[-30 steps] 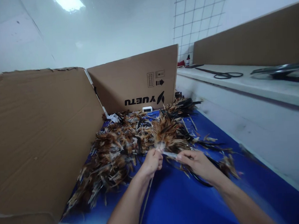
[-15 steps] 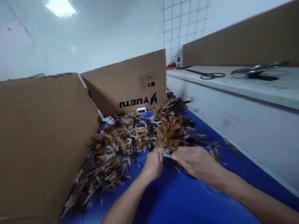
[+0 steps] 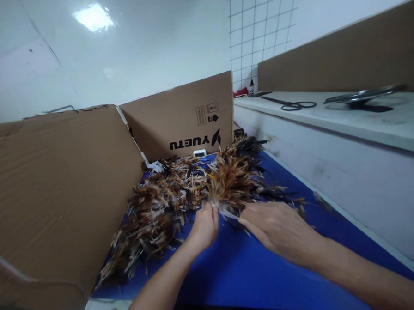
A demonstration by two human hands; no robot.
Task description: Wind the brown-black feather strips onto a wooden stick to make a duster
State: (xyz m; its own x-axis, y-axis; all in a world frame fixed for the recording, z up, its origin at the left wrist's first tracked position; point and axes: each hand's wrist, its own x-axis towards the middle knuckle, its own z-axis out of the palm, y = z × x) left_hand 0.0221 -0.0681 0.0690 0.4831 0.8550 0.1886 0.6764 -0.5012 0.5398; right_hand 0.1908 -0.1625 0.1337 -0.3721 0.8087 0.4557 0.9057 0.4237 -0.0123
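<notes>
My left hand (image 3: 204, 227) is closed in a pinch on the base of a bundle of brown and black feathers (image 3: 232, 177), whose tips fan out away from me. A pale, narrow strip (image 3: 230, 214) runs from the bundle's base to my right hand (image 3: 278, 227), which grips its other end between thumb and curled fingers. Whether the strip is tape or string I cannot tell. Many more feathers (image 3: 151, 222) lie heaped to the left and behind, on a blue surface (image 3: 234, 274).
Cardboard panels (image 3: 73, 194) stand to the left and, with printed lettering, at the back (image 3: 150, 125). A small white device (image 3: 199, 153) sits by the back panel. On the white ledge (image 3: 330, 125) at right lie black scissors (image 3: 296, 106) and a flat dark object on a stand (image 3: 361, 96).
My left hand has shifted slightly left with the bundle's base. The gap between my hands is wider, and more of the pale strip shows. The camera view has turned a little left.
</notes>
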